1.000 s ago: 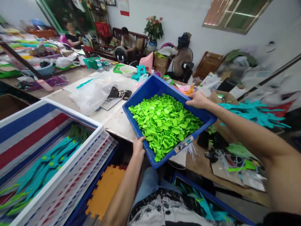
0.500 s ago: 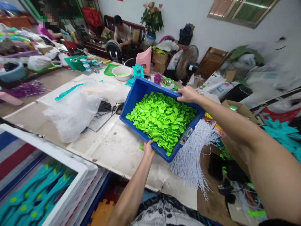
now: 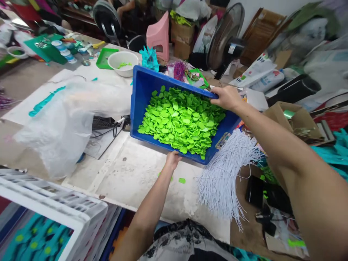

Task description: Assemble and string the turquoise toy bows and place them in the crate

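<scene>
A blue plastic bin (image 3: 141, 87) is tipped toward me above the table, with a heap of bright green flat pieces (image 3: 179, 123) inside. My left hand (image 3: 173, 160) grips its near lower rim, the fingers partly hidden under the edge. On the far upper rim, toward the right corner, my right hand (image 3: 224, 98) is closed with the thumb and fingers around the edge. Some loose green pieces (image 3: 182, 180) lie on the table just below the bin. Beside the bin's right end rests a bundle of thin white cords (image 3: 225, 177).
To the left lies a crumpled clear plastic bag (image 3: 62, 127). A white bowl (image 3: 123, 59) and a green tray (image 3: 104, 59) stand beyond the bin. A white crate (image 3: 89, 214) holding teal pieces is at lower left. An open cardboard box (image 3: 282, 112) sits at right.
The blue bin is tilted more steeply toward me, its far rim raised by my right hand. Loose green pieces on the table show more clearly below it. My view has turned downward.
</scene>
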Tool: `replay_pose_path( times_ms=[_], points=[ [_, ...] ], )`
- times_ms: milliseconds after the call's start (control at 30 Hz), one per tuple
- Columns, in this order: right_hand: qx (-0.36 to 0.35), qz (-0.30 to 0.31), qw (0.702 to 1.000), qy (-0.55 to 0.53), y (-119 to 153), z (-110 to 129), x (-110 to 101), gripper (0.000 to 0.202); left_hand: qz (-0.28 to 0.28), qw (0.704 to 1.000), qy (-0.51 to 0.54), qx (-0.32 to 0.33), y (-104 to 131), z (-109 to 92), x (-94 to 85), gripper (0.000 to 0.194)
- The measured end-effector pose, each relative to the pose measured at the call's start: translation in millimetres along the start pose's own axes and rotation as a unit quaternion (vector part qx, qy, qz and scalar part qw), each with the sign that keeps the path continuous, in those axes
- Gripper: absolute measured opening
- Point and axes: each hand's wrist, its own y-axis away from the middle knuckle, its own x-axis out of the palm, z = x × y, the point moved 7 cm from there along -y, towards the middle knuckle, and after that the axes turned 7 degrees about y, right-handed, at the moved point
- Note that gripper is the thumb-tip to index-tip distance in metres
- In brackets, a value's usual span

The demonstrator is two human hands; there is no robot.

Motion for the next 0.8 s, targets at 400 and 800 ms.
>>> replay_pose_path(
  times_ms=[400, 800],
  points=[
    [-0.062, -0.04, 0.996, -0.053, -20, 18, -10, 0.035, -0.036, 0.993, -0.113, -0.011, -47, -25, 21.6, 0.009],
    [-0.007, -0.039, 0.995, -0.093, -7, 13, -6, 0.046, -0.203, 0.773, -0.374, 0.47, -16, -294, -13.2, 0.063]
  ],
)
